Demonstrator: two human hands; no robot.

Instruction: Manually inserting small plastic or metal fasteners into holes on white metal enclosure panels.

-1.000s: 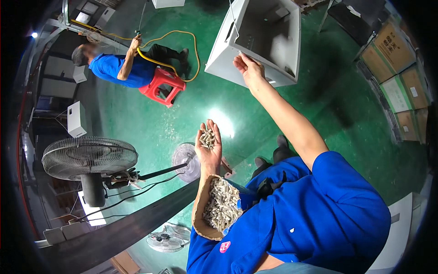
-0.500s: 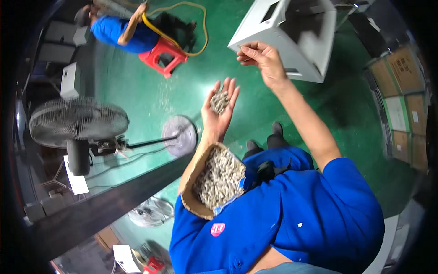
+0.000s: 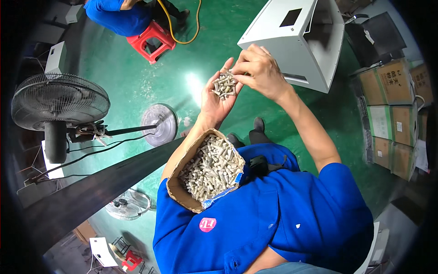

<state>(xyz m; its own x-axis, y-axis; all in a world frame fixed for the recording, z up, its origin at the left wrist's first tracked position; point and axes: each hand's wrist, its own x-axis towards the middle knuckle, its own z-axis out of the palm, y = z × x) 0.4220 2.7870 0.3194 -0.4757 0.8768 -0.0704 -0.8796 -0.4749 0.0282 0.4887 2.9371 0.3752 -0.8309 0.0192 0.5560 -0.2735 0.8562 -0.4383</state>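
My left hand (image 3: 216,108) is cupped palm up, with a heap of small pale grey tapered plugs (image 3: 224,87) in it. Over that heap my right hand (image 3: 259,73) pinches with thumb and fingertips at a plug on its upper edge; the fingers partly cover it. A torn-edged cardboard box (image 3: 175,185) rests in the crook of my left arm, against my chest. Many more of the same plugs (image 3: 212,166) fill the box. Beyond my right hand stands a white metal cabinet (image 3: 273,34) with a rectangular cutout and an open side.
A pedestal fan (image 3: 59,102) with a round base (image 3: 159,124) is on the left, beside a dark beam (image 3: 105,194). At the upper left a person in blue (image 3: 118,17) sits on a red stool (image 3: 153,42), near a yellow hose (image 3: 197,27). Cardboard cartons (image 3: 388,86) are stacked at right.
My right hand has come down and left from beside the cabinet to the plugs in my left palm. The left hand still holds its heap. My view has shifted slightly.
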